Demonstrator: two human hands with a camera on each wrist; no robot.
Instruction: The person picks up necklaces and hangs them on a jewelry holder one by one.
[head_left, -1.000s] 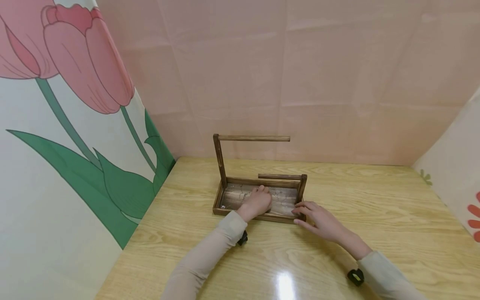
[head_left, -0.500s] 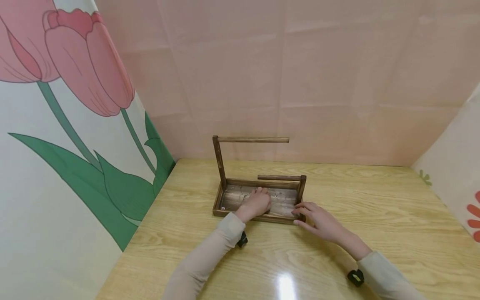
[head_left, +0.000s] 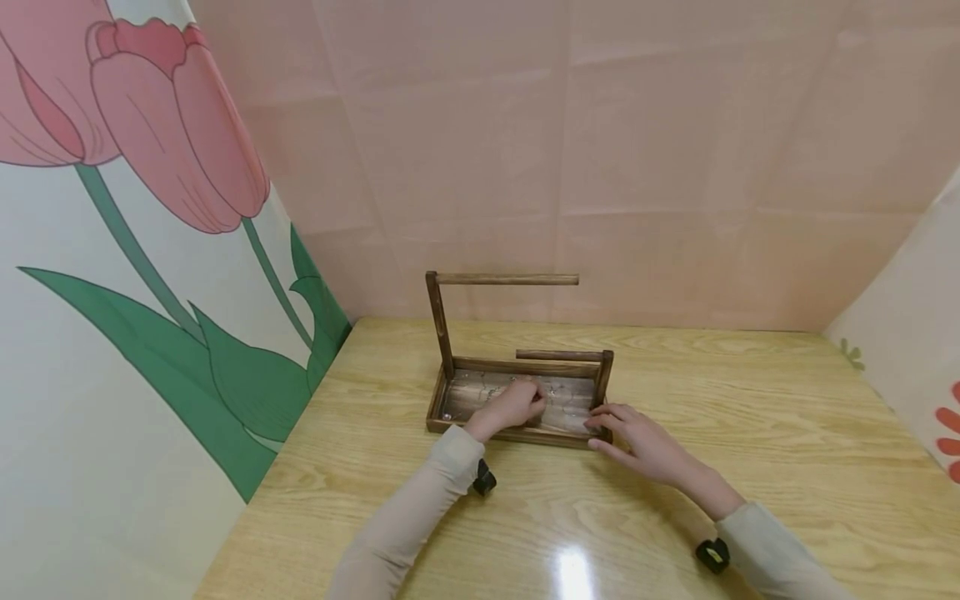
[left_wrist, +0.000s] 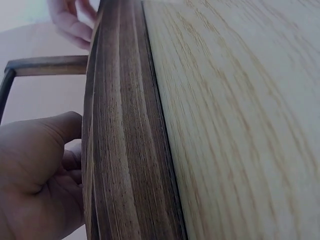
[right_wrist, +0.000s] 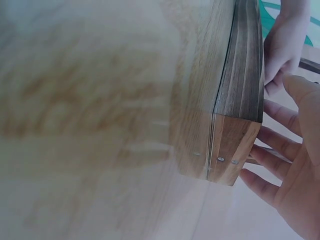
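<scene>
A dark brown wooden tray (head_left: 570, 441) with low walls stands on the table. Posts at its two ends carry a higher bar (head_left: 510, 279) and a lower bar (head_left: 558, 355). Thin chain-like lines and small shiny bits lie on its floor, too small to make out. My left hand (head_left: 513, 403) is over the middle of the tray with its fingers curled; I cannot tell whether something small is between the fingertips. My right hand (head_left: 641, 444), fingers spread and slightly bent, rests at the tray's front right corner. The right wrist view shows this hand (right_wrist: 295, 160) beside the tray's end.
Pale wood-grained table (head_left: 750, 400) surrounds the tray. Behind it hangs a pink cloth (head_left: 675, 167), and a tulip-printed cloth (head_left: 172, 350) closes the left side. Tray end screws (right_wrist: 221, 159) show in the right wrist view.
My left hand has shifted slightly within the tray, its knuckles lower and its fingers tucked more to the right. My right hand and the tray have stayed in place.
</scene>
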